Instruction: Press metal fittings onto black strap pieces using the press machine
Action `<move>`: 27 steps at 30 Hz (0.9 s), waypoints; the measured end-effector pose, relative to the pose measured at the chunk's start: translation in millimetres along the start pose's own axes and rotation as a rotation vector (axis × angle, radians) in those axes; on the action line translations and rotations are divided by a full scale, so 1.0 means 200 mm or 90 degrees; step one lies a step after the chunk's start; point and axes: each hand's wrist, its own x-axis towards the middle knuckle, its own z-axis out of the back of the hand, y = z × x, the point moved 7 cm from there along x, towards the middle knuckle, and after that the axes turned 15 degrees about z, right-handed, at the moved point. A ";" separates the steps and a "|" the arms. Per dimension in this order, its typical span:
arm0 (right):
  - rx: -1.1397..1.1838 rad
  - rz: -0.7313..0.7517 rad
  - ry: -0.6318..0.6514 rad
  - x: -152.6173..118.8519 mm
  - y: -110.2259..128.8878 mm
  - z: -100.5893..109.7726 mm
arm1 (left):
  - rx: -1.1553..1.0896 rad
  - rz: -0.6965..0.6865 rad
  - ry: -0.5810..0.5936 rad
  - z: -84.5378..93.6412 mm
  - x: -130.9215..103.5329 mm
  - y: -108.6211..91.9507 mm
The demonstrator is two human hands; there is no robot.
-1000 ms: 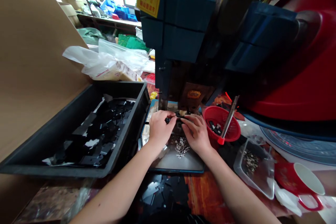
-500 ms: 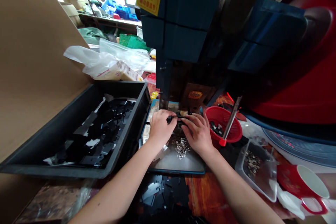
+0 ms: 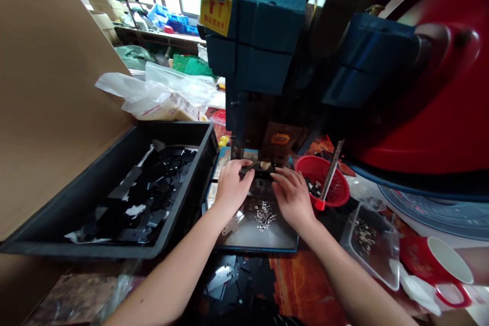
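Note:
A thin dark strip (image 3: 262, 173) lies under the press's lower tool, above the round steel die. My left hand (image 3: 234, 183) pinches its left end between thumb and fingers. At its right end are the fingertips of my right hand (image 3: 293, 194), with the thumb lower down; the exact contact is partly hidden. Both hands rest over the metal work plate (image 3: 248, 239) of the blue press (image 3: 263, 56). A small heap of shiny rivets (image 3: 264, 215) sits on the plate in front of the die.
At left stands a large black tray (image 3: 160, 234) of flat black pieces. On the right are a red basket (image 3: 342, 196) with parts, a clear tub (image 3: 389, 265) of small metal bits and a red mug (image 3: 416, 260). A metal rod (image 3: 330, 173) slants down beside the basket.
My hands have moved slightly apart, the right one shifting rightward, so the round die between them now shows. The whole view has tilted a little, showing more of the press top.

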 end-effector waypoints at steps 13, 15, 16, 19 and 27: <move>0.340 -0.243 -0.249 -0.41 -0.17 0.14 | -0.029 0.009 -0.004 0.23 -0.34 0.15; 0.355 -0.244 -0.272 -0.41 -0.17 0.12 | -0.004 -0.004 -0.002 0.26 -0.39 0.16; 0.379 -0.251 -0.285 -0.42 -0.17 0.10 | 0.008 -0.008 0.000 0.28 -0.41 0.17; 0.437 -0.303 -0.295 -0.41 -0.18 0.03 | 0.042 -0.013 0.031 0.32 -0.49 0.19; 0.141 -0.174 -0.013 0.02 -0.16 -0.10 | 0.251 -0.056 0.374 0.20 -0.83 0.34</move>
